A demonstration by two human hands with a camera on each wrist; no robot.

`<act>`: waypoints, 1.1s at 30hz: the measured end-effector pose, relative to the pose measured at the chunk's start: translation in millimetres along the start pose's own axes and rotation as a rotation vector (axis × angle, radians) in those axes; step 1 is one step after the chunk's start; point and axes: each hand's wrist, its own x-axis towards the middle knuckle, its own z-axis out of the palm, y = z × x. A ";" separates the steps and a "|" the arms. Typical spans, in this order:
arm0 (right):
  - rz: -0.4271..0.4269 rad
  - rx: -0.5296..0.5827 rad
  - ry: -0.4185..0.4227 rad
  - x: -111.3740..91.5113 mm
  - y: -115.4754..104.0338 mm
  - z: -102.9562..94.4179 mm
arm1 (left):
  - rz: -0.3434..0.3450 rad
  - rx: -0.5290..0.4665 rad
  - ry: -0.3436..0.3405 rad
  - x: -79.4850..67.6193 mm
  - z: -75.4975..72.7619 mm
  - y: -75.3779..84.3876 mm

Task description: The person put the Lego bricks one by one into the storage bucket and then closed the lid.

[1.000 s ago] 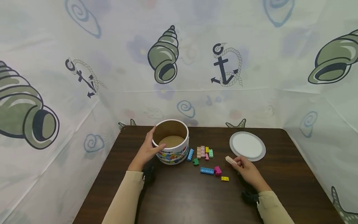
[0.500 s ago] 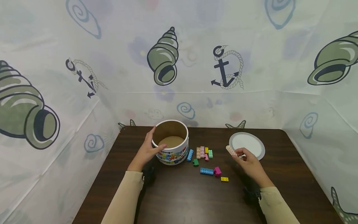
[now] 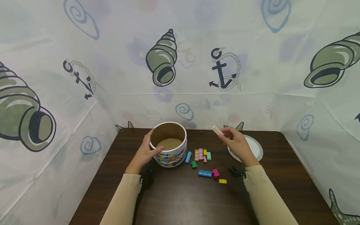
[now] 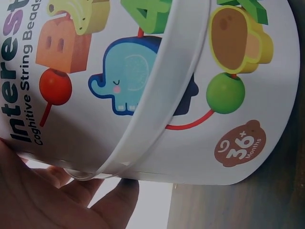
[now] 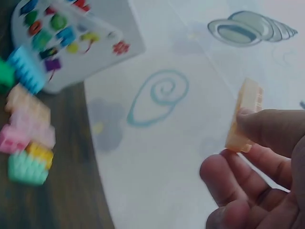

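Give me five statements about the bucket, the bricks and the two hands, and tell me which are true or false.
1. The right hand pinches a pale brick. True.
2. The left hand grips the bucket. True.
3. The bucket lies on its side. False: it stands upright on the table.
4. The bucket's mouth is covered. False: it is open, and the white lid lies on the table to the right.
5. The magenta brick lies beside a long blue brick. True.
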 end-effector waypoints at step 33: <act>0.014 0.107 -0.114 74.8 -110.2 109.7 | 0.011 -0.005 -0.005 -2.2 -1.8 -2.4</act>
